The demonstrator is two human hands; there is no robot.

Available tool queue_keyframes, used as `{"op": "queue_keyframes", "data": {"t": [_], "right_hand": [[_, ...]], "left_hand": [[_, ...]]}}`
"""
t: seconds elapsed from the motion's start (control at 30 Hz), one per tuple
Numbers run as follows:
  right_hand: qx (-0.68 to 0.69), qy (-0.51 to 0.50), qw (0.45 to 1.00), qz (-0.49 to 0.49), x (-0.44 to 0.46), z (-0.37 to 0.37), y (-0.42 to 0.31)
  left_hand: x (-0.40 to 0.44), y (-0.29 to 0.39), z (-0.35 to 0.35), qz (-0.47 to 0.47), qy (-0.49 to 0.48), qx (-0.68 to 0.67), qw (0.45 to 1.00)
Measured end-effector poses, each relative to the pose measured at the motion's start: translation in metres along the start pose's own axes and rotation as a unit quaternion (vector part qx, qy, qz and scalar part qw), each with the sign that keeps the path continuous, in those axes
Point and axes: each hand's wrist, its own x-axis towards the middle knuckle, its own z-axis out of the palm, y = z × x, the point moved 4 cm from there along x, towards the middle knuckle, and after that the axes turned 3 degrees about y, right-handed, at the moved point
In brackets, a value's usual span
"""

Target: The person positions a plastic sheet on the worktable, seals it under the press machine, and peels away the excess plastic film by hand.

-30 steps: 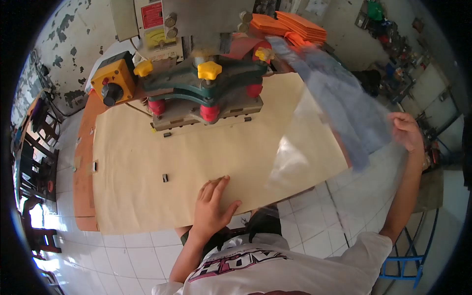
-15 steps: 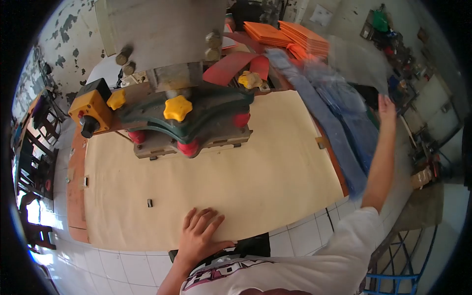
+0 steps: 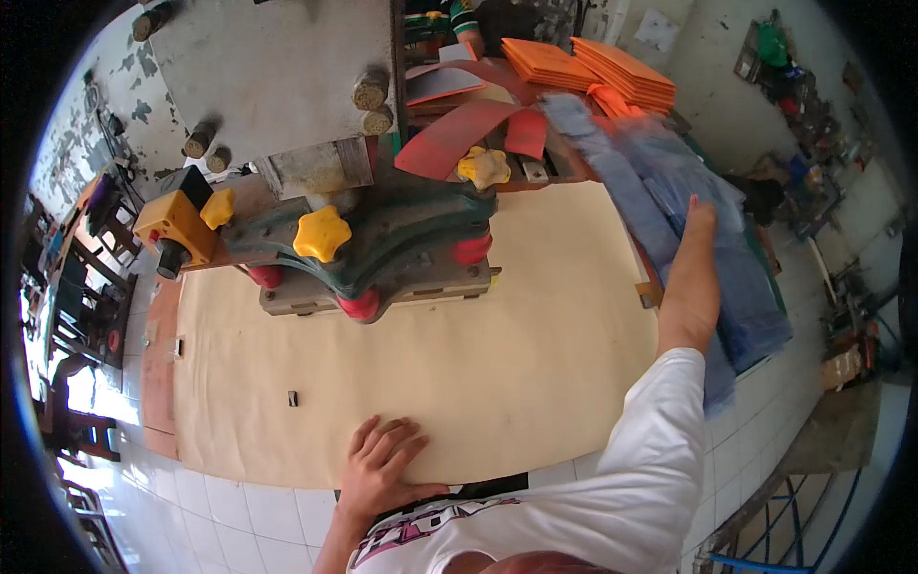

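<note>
My left hand (image 3: pixel 382 466) lies with spread fingers on the near edge of a large cream sheet (image 3: pixel 535 354), holding nothing. At the right, my right hand (image 3: pixel 701 216) is over a pile of clear bluish plastic sheets (image 3: pixel 755 287); its fingers are mostly hidden, so its grip is unclear. A press head (image 3: pixel 382 239) with a yellow star knob (image 3: pixel 321 234) and red feet (image 3: pixel 360 306) stands over the sheet's far part. A small dark block (image 3: pixel 294 398) rests on the sheet, left of my left hand.
Orange stacks (image 3: pixel 626 77) stand at the back right, near curved red strips (image 3: pixel 449 139). A yellow control box (image 3: pixel 177 228) is beside the press. Part of another person (image 3: pixel 464 21) shows behind it. A blue metal frame (image 3: pixel 794 536) is at the lower right.
My right hand has moved inward from the far right to above the plastic pile. The clear sheet that stretched over the cream sheet now lies off it. My left hand still rests at the near edge.
</note>
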Motion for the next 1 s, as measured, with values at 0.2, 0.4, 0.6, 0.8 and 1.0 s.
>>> {"op": "queue_keyframes", "data": {"t": [0.2, 0.4, 0.6, 0.8, 1.0], "right_hand": [[0.024, -0.050, 0.997, -0.050, -0.033, -0.052, 0.022], [0.484, 0.096, 0.866, 0.085, -0.072, -0.109, 0.093], [0.034, 0.124, 0.989, 0.075, -0.090, -0.097, 0.261], [-0.029, -0.159, 0.984, 0.080, -0.192, -0.131, 0.301], [0.096, -0.073, 0.992, 0.027, -0.164, -0.077, 0.358]], "left_hand": [[-0.001, 0.001, -0.001, -0.001, 0.001, -0.005, 1.000], [-0.006, -0.002, -0.003, 0.029, 0.026, -0.030, 0.999], [-0.010, -0.008, -0.006, 0.039, 0.037, -0.036, 0.998], [-0.019, -0.010, -0.005, 0.054, 0.036, -0.042, 0.997], [-0.023, -0.011, 0.000, 0.057, 0.043, -0.050, 0.996]]}}
